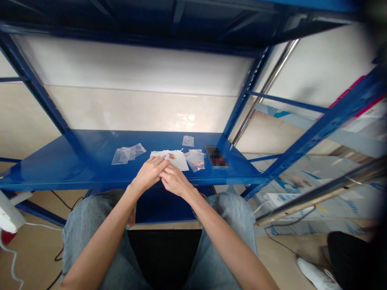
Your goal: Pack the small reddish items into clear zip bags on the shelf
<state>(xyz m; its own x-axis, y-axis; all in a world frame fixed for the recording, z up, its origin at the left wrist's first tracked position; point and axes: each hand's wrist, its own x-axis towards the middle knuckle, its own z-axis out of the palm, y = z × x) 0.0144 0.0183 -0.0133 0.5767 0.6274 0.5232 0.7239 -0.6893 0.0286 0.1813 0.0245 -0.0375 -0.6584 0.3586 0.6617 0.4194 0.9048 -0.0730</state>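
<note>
My left hand [152,170] and my right hand [175,179] meet at the shelf's front edge, the left fingers overlapping the right ones. Both have their fingers pressed together and bent; whatever lies between them is hidden. Just beyond them is a white sheet, paper or cloth [180,161], partly covered by my hands. On it sits a little heap of small reddish and gold pieces [171,156]. Right of the sheet lies a clear zip bag [196,160] with small coloured pieces inside.
Several flat clear bags [128,154] overlap on the blue shelf [87,161] at left. Another small clear bag [188,141] lies at the back. A blurred-out dark rectangular object [217,157] is at right. Blue uprights [249,90] and an upper shelf [136,28] frame the space.
</note>
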